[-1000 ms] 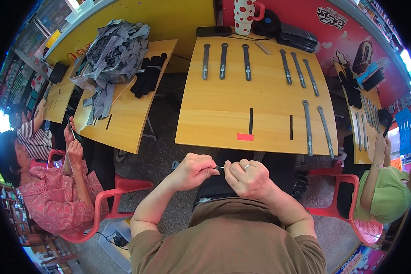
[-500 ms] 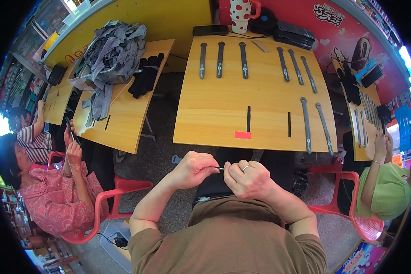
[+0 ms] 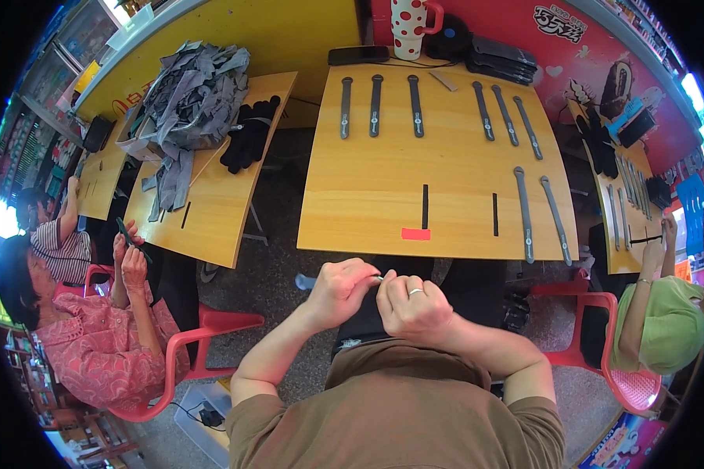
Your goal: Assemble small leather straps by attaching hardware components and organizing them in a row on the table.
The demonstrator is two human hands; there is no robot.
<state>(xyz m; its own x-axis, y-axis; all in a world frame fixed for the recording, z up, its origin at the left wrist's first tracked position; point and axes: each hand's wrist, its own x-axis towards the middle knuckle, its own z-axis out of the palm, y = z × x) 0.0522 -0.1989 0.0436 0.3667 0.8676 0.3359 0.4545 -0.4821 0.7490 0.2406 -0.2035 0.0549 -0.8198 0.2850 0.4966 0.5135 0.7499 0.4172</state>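
Near the table's front edge, over my lap, my left hand (image 3: pixel 341 294) and my right hand (image 3: pixel 416 309) meet with fingers curled in. Both pinch a thin strip (image 3: pixel 380 278); only a sliver shows between the fingertips, so its kind is unclear. A ring is on my right hand. On the wooden table (image 3: pixel 352 211) ahead lie several grey straps with a rounded end, among them one strap (image 3: pixel 524 215) at the near right. A red tape patch (image 3: pixel 416 234) and two black slots, one a slot (image 3: pixel 425 205), are nearest to my hands.
At the table's back stand a red-dotted tumbler (image 3: pixel 406 31), a phone (image 3: pixel 358 55) and a black stack (image 3: pixel 502 61). A left table bears a heap of grey scraps (image 3: pixel 199 90) and black gloves (image 3: pixel 250 133). Co-workers sit at either side on red chairs (image 3: pixel 203 336).
My hands have drawn slightly closer together, still pinching the strip, and less of it shows. At the right, a co-worker's hands have shifted, with a dark strip now showing by them.
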